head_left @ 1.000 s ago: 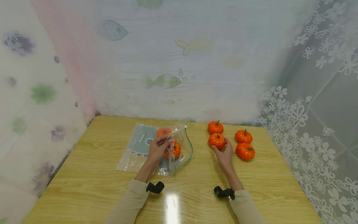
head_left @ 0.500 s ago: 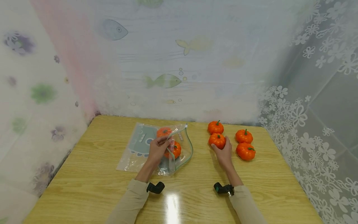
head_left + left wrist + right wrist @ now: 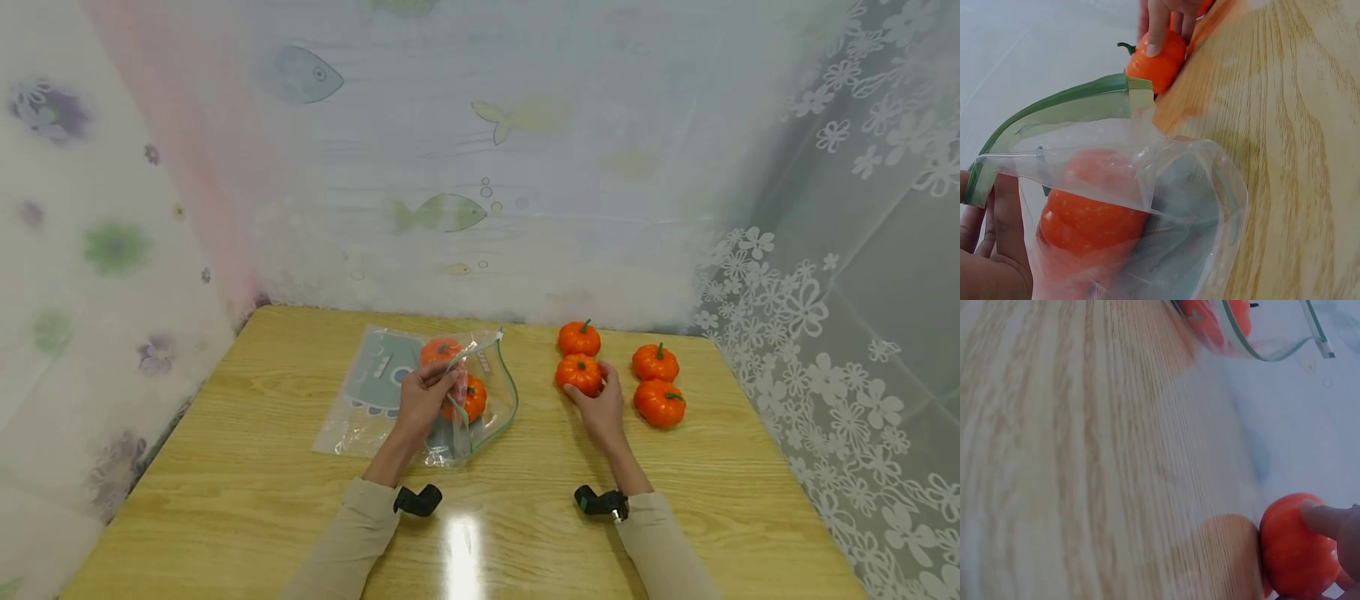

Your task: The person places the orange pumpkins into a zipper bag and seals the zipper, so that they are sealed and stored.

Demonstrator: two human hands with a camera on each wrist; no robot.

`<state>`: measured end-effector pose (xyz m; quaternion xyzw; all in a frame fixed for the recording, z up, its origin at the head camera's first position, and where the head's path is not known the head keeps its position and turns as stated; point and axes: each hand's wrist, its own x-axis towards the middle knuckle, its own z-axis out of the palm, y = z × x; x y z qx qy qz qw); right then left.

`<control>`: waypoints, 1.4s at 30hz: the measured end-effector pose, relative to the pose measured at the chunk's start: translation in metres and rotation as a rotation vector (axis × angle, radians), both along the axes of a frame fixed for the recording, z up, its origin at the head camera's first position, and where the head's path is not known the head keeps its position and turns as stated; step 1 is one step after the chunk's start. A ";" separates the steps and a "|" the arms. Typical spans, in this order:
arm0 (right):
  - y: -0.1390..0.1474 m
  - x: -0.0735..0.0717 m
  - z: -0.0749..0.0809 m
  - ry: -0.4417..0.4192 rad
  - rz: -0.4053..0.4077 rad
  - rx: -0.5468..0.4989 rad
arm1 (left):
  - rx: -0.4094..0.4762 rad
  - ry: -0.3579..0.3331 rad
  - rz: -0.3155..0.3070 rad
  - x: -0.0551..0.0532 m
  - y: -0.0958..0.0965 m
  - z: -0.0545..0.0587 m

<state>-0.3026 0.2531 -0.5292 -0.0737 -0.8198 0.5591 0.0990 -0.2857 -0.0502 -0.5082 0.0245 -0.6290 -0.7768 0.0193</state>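
My left hand point(image 3: 422, 404) pinches the green-edged rim of a clear zip bag point(image 3: 1179, 156), whose mouth gapes toward the right. Two small orange pumpkins lie inside: a nearer pumpkin point(image 3: 474, 398) by the mouth and a farther pumpkin point(image 3: 440, 351) seen through the plastic. To the right, my right hand point(image 3: 602, 410) grips another orange pumpkin point(image 3: 578, 374) between thumb and fingers. In the right wrist view the thumb lies over this held pumpkin point(image 3: 1297, 547), with the other fingers mostly out of frame. Whether it touches the table is hard to tell.
Behind the held pumpkin stands another pumpkin point(image 3: 579, 338). Farther right sit two more, a rear pumpkin point(image 3: 655, 363) and a front pumpkin point(image 3: 660, 403). All are on a wooden table point(image 3: 247, 492), with a patterned curtain point(image 3: 480, 167) along its back edge.
The pumpkin in my right hand has shifted slightly to the left within the last half second. My left hand and the bag look unchanged.
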 end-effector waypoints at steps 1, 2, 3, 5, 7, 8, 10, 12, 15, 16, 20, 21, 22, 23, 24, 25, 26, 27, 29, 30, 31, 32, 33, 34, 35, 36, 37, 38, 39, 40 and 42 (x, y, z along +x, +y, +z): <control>0.000 0.000 0.001 0.004 0.001 -0.005 | 0.003 -0.001 -0.001 0.000 0.000 0.000; 0.001 0.001 0.001 0.007 0.002 -0.006 | 0.005 -0.003 0.001 0.000 0.000 0.001; 0.001 0.001 0.002 0.014 0.005 -0.008 | 0.012 -0.006 0.002 0.000 0.000 0.001; 0.002 0.002 0.003 0.023 0.010 -0.006 | 0.012 -0.013 0.006 -0.001 0.000 0.001; 0.002 0.002 0.004 0.028 0.014 0.003 | 0.008 -0.019 0.010 -0.002 0.000 0.001; 0.003 0.003 0.005 0.033 0.019 0.008 | 0.003 -0.022 0.011 -0.002 0.000 0.002; 0.003 0.003 0.006 0.038 0.021 0.020 | -0.008 -0.032 0.013 -0.003 0.000 0.002; 0.004 0.004 0.006 0.047 0.028 0.031 | -0.010 -0.043 0.011 -0.003 0.000 0.004; 0.004 0.005 0.006 0.049 0.035 0.040 | -0.008 -0.057 0.006 -0.002 0.000 0.005; 0.003 0.006 0.006 0.048 0.039 0.040 | -0.005 -0.062 0.003 -0.002 0.000 0.005; 0.001 0.008 0.004 0.041 0.052 0.016 | -0.003 -0.070 -0.009 -0.003 0.001 0.005; 0.001 0.008 0.004 0.043 0.053 0.008 | -0.002 -0.073 -0.009 -0.003 0.001 0.005; 0.000 0.009 0.003 0.047 0.060 -0.004 | -0.003 -0.076 -0.011 -0.004 0.002 0.005; 0.000 0.009 0.003 0.052 0.067 -0.020 | -0.002 -0.080 -0.009 -0.005 0.002 0.005; -0.001 0.010 0.003 0.061 0.079 -0.039 | -0.001 -0.084 -0.006 -0.006 0.003 0.005; -0.003 0.010 0.003 0.076 0.094 -0.062 | 0.001 -0.088 -0.002 -0.007 0.004 0.005; -0.004 0.011 0.003 0.091 0.111 -0.082 | 0.003 -0.091 0.001 -0.007 0.005 0.005; -0.005 0.011 0.003 0.109 0.131 -0.107 | 0.008 -0.093 0.004 -0.008 0.005 0.005; -0.009 0.012 0.004 0.141 0.166 -0.150 | 0.013 -0.090 0.006 -0.010 0.006 0.005; -0.011 0.012 0.004 0.159 0.183 -0.166 | 0.010 -0.082 0.005 -0.011 0.007 0.005; -0.013 0.013 0.004 0.173 0.197 -0.177 | 0.009 -0.077 0.002 -0.012 0.007 0.006; -0.016 0.013 0.005 0.184 0.209 -0.186 | 0.010 -0.073 -0.004 -0.013 0.007 0.006; -0.018 0.014 0.005 0.196 0.220 -0.191 | 0.008 -0.067 -0.009 -0.013 0.007 0.007; -0.020 0.014 0.006 0.206 0.233 -0.197 | 0.009 -0.061 -0.020 -0.014 0.007 0.008; -0.022 0.015 0.006 0.217 0.251 -0.205 | 0.007 -0.053 -0.031 -0.015 0.007 0.009; -0.024 0.015 0.006 0.228 0.272 -0.212 | 0.006 -0.047 -0.041 -0.015 0.007 0.010; -0.025 0.016 0.006 0.238 0.295 -0.221 | 0.008 -0.045 -0.053 -0.016 0.007 0.011; -0.027 0.016 0.006 0.246 0.317 -0.229 | 0.005 -0.036 -0.064 -0.017 0.007 0.012; -0.028 0.017 0.006 0.252 0.345 -0.232 | -0.001 -0.026 -0.074 -0.019 0.007 0.012; -0.029 0.018 0.007 0.253 0.369 -0.239 | -0.007 -0.019 -0.082 -0.020 0.007 0.013; -0.032 0.019 0.007 0.250 0.412 -0.235 | -0.019 -0.013 -0.088 -0.022 0.007 0.014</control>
